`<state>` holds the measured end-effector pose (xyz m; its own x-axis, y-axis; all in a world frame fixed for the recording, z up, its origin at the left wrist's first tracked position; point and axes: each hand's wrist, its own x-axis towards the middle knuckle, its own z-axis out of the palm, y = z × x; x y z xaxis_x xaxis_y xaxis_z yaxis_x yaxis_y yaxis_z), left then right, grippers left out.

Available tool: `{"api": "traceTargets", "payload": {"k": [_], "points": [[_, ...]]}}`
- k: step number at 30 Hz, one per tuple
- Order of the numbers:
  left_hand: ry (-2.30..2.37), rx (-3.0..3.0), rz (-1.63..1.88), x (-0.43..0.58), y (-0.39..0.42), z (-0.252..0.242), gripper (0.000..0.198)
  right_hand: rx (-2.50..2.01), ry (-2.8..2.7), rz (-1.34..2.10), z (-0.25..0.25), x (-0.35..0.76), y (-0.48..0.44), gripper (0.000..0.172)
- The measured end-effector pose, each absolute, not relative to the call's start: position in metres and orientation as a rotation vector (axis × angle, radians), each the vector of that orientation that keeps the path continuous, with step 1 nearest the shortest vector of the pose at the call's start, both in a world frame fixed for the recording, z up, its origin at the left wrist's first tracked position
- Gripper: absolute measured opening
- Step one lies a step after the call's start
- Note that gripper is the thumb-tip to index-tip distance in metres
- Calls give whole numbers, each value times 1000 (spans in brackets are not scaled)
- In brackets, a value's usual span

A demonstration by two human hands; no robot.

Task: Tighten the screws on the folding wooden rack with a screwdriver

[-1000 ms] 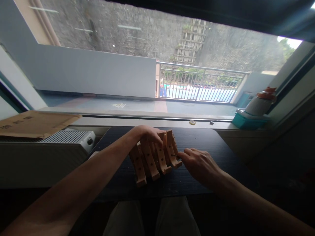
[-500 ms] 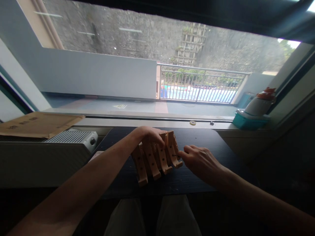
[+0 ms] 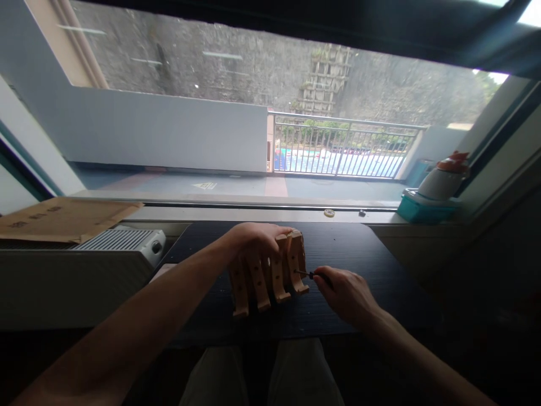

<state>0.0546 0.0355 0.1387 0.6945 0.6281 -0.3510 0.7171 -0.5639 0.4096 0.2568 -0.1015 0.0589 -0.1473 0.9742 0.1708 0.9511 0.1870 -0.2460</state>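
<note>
A wooden hook rack (image 3: 278, 276) with several curved hooks stands tilted over the dark table, screw holes showing along each hook. My left hand (image 3: 262, 238) is closed over its upper edge, the thumb in front and most fingers hidden behind. My right hand (image 3: 344, 288) is wrapped round the dark handle of a screwdriver (image 3: 305, 273). The thin shaft points left, and its tip meets a hole in the rightmost hook.
The dark tabletop (image 3: 350, 248) adjoins a window sill bearing a tape roll (image 3: 329, 213), a small dark item (image 3: 362, 213) and a teal box (image 3: 426, 208) under a white-and-orange container (image 3: 442, 179). A brown envelope (image 3: 63, 217) lies on the radiator (image 3: 127, 242) at left.
My right hand has moved slightly right and down, so more of the screwdriver shows. The hook rack has tilted a little, still in my left hand.
</note>
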Motion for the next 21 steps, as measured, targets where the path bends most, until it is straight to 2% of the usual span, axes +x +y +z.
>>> {"api": "traceTargets", "payload": {"k": [5, 11, 14, 17, 21], "points": [[1280, 2462, -264, 65, 11, 137, 98, -1792, -2029, 37, 23, 252, -114, 31], [1323, 2456, -224, 77, -11, 135, 117, -1796, -2004, 10, -15, 251, -128, 35], [1235, 2436, -157, 72, -10, 136, 118, -1801, -2001, 5, -25, 250, -134, 37], [1067, 2260, 75, 44, -3, 138, 114, -1801, -2009, 29, -29, 249, -136, 37], [1151, 1986, 625, -20, -13, 110, 93, -1807, -2013, 48, -30, 250, -137, 37]]}}
